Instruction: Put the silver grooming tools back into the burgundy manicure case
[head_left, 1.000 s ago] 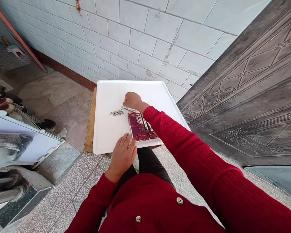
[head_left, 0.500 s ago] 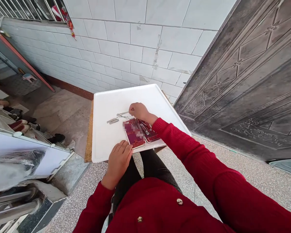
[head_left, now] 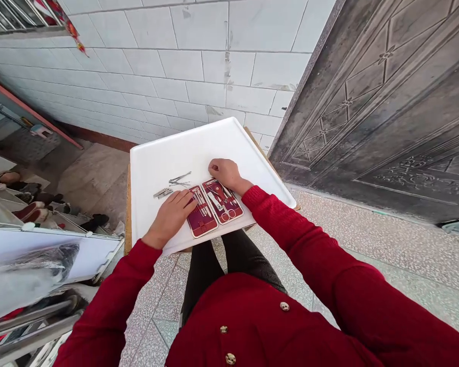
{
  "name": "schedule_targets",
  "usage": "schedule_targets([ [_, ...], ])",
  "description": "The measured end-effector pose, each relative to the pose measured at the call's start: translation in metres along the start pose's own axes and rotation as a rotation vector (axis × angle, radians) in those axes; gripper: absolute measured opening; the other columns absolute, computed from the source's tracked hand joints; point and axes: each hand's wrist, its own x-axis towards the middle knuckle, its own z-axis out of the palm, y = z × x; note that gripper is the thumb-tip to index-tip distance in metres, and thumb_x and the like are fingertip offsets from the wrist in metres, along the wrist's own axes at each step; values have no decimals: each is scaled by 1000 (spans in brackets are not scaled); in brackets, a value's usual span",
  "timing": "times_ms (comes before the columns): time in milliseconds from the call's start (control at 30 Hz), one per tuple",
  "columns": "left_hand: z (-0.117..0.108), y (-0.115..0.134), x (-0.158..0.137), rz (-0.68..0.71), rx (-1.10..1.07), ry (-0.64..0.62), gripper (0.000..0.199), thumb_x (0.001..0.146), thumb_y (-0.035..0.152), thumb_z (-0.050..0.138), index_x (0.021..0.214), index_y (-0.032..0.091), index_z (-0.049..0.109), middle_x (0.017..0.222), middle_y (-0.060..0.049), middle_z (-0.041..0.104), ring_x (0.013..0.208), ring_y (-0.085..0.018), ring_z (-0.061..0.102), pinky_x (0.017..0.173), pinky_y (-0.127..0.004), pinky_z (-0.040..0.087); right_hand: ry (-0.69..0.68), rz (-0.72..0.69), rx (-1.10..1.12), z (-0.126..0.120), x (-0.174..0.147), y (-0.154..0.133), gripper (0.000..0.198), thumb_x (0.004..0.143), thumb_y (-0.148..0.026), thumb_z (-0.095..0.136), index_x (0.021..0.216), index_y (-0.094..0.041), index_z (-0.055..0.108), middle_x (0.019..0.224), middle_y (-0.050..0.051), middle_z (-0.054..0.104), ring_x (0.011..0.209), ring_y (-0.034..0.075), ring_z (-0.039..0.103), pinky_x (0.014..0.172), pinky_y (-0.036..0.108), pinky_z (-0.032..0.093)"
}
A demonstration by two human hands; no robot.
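A dark red manicure case [head_left: 203, 224] lies unfolded near the front edge of a white tabletop [head_left: 153, 163]. Small scissors [head_left: 228, 214] and a nail clipper [head_left: 215, 201] sit in its right half, with slim metal tools in both halves. My left hand [head_left: 173, 214] rests with fingers stretched out on the case's left edge. At the top of the right half, my right hand [head_left: 225, 172] is closed with fingertips pinched; what they hold, if anything, is hidden. Thin metal tools [head_left: 180, 179] and loose nail clippers [head_left: 162, 193] lie left of the case.
A white tiled wall [head_left: 168, 66] stands behind the table. To the right is a dark grey patterned door [head_left: 352, 127]. Shoes [head_left: 34, 211] fill a rack at the left, beside a white panel [head_left: 15, 275] with clear plastic on it.
My left hand has moved from the case's lower corner up onto its left edge. The case halves now lie flatter and more exposed. My right hand stays closed near the case's top.
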Motion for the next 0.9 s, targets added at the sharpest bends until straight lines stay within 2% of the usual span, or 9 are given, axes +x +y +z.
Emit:
schedule_targets([
  [167, 5, -13, 8, 123, 26, -59, 29, 104, 9, 51, 123, 15, 72, 133, -16, 74, 133, -28, 66, 115, -48, 54, -51, -6, 115, -8, 2, 2, 13, 89, -18, 62, 86, -19, 75, 86, 2, 76, 77, 16, 63, 68, 27, 40],
  [300, 8, -26, 13, 228, 35, -95, 30, 103, 7, 50, 124, 12, 71, 135, -19, 73, 134, -28, 66, 114, -49, 54, -104, -60, 120, -10, 1, 6, 10, 85, -16, 66, 84, -19, 76, 86, 1, 76, 77, 15, 63, 68, 26, 40],
  [500, 7, -38, 23, 430, 99, -115, 36, 101, 0, 46, 124, 9, 72, 130, -19, 76, 131, -28, 68, 115, -47, 52, -70, -52, 107, -2, 1, 6, 12, 90, -23, 66, 84, -19, 76, 88, 1, 76, 77, 16, 62, 68, 27, 38],
  [633, 7, -44, 28, 507, 107, -107, 36, 99, 0, 47, 123, 8, 73, 128, -20, 76, 130, -28, 68, 116, -46, 49, -53, -44, 103, 0, 2, 7, 13, 92, -26, 67, 85, -19, 75, 89, 1, 77, 77, 16, 61, 69, 28, 37],
  [767, 3, -69, 29, 461, 57, -142, 37, 97, 0, 49, 123, 11, 73, 128, -18, 76, 130, -27, 66, 116, -47, 49, -50, -36, 101, 0, 3, 7, 14, 93, -25, 66, 86, -19, 76, 90, 1, 77, 78, 16, 61, 69, 28, 38],
  [900, -1, -102, 26, 232, 82, -157, 33, 98, 6, 47, 115, 12, 75, 122, -19, 76, 127, -30, 66, 110, -51, 52, -56, -20, 90, 0, 3, 6, 13, 93, -22, 65, 87, -19, 76, 90, 1, 77, 80, 16, 62, 70, 28, 38],
])
